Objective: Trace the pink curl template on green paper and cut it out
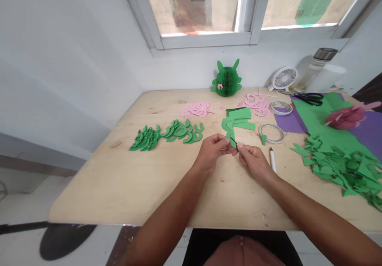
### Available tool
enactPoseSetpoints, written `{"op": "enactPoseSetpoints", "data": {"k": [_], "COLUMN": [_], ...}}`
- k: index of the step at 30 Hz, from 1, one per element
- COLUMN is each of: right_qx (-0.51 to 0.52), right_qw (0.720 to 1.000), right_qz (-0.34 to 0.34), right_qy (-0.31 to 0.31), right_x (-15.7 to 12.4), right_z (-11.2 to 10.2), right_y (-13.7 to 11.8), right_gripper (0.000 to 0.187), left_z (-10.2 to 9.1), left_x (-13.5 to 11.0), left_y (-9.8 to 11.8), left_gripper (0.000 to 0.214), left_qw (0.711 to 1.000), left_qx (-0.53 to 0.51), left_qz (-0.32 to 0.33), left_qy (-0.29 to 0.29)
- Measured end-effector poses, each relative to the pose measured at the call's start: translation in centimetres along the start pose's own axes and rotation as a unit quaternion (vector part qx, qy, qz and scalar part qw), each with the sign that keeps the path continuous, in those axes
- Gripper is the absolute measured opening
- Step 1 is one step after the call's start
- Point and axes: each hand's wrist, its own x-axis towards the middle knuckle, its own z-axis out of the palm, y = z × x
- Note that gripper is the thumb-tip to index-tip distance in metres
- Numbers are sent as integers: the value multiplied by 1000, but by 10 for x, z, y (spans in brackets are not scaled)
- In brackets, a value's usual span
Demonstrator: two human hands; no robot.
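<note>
Between my two hands is a small green paper piece (232,138) with a dark line or edge across it. My left hand (214,148) pinches it from the left, fingers closed. From the right, the closed fingertips of my right hand (253,158) grip its lower edge. Just beyond my fingers lie green paper strips (240,114) and a curved green cutout (227,124). Curved green cutouts (178,130) and a pile of green pieces (145,138) are to the left. A white pen (272,160) rests beside my right hand.
Two tape rolls (271,133), black scissors (308,98), green scraps (346,166) and a pink paper object (346,117) are on the right. Pink cutouts (198,109) lie farther back. Against the wall stand a green honeycomb paper figure (227,81), white fan (284,78) and bottle (316,69).
</note>
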Motion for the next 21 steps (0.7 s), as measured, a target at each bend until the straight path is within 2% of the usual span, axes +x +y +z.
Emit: {"op": "enactPoseSetpoints", "data": {"k": [8, 21], "right_qx": [-9, -24], "right_qw": [1000, 1000], "right_qz": [0, 1], "right_qy": [6, -1], "right_x": [0, 0], "right_z": [0, -1], "right_y": [1, 1], "right_gripper": [50, 52], "left_z": [1, 2], "left_x": [-1, -1], "left_y": [1, 6], "left_gripper": [21, 23], "left_qw": [1000, 999], "left_qx": [0, 6], "left_qz": [-5, 12], "left_qy": [0, 34]}}
